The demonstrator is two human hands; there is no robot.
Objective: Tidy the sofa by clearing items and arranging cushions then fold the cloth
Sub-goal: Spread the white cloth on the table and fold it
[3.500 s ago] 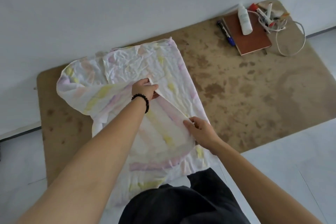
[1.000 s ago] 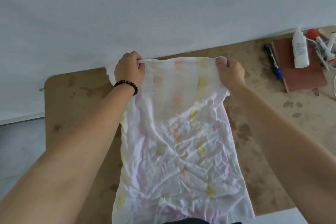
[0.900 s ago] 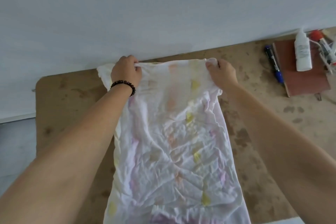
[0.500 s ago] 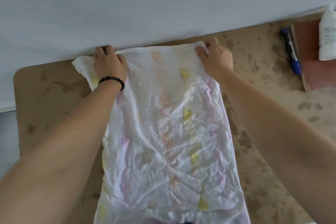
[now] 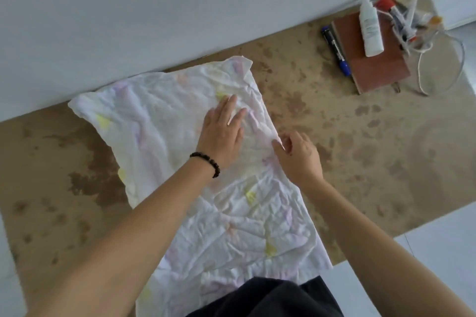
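A crumpled white cloth (image 5: 164,121) with pale yellow, pink and purple marks lies flat along the brown stained table (image 5: 373,152), its near end hanging toward my dark trousers. My left hand (image 5: 221,134), with a dark bead bracelet on the wrist, rests palm down with fingers spread on the cloth's upper right part. My right hand (image 5: 300,156) is at the cloth's right edge, its thumb and fingers pinching that edge.
At the table's far right corner lie a red-brown notebook (image 5: 376,64), a white bottle (image 5: 370,28) on top of it, a blue marker (image 5: 336,51), several small items and a looped white cable (image 5: 438,69). A pale wall runs along the far edge.
Both hands let go of the cloth's far corners and drew back. The left hand now lies flat on the cloth and the right hand has moved to its right edge.
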